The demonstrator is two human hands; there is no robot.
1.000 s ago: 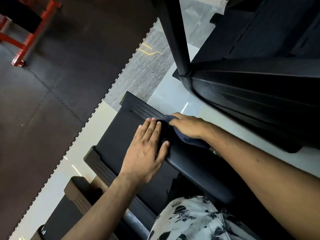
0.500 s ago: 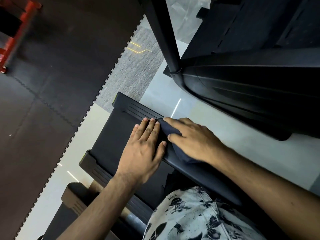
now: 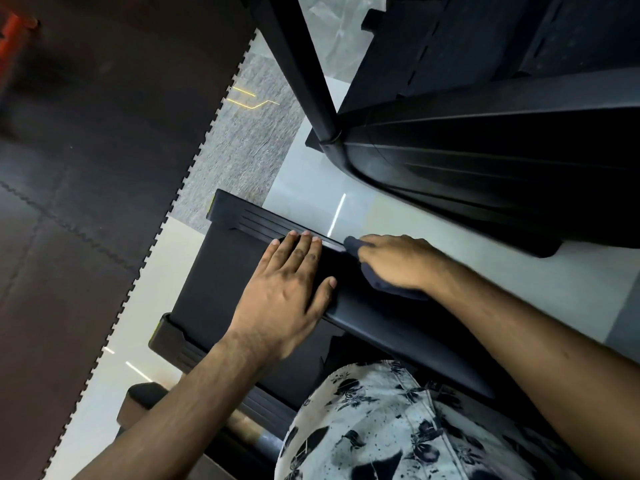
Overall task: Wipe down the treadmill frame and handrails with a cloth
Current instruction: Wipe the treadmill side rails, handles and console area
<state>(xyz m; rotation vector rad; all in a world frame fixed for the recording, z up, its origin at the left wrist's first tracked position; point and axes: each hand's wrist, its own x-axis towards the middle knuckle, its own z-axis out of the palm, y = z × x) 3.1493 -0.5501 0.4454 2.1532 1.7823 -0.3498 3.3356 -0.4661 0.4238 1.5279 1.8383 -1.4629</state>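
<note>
Far to the left of the treadmill's side rail [image 3: 381, 320], we see dark rubber matting [image 3: 86, 202] with a toothed jigsaw edge. A blurred red frame [image 3: 14, 29] stands at its far corner. Closer to the rail, a strip of grey carpet [image 3: 239, 143] carries thin yellow lines [image 3: 254, 102]. Pale glossy floor [image 3: 114, 344] reflects lights as white streaks on both sides of the rail.

We can read no writing on the machine from here. The treadmill is matte black: a flat belt [image 3: 214, 282] lies just left of the rail, and the rail's far end is cut with parallel grooves [image 3: 256, 220]. The rail itself is smooth and rounded, with a faint sheen along its top.

Our left hand [image 3: 280, 296] lies flat on the belt, fingers straight and together. Its fingertips reach the rail and the thumb rests on the rail's top.

The cloth [image 3: 391, 291], dark blue and bunched, sits on the rail's right edge. Our right hand [image 3: 398, 261] is curled over it and grips it against the rail, slightly blurred. One tip of the cloth pokes out past the fingers.

Right of the rail, across the pale floor, stands a second black machine [image 3: 485, 174] with a slanting post [image 3: 298, 64]. Near the rail's close end we see a white garment [image 3: 381, 431] printed with dark flowers.
</note>
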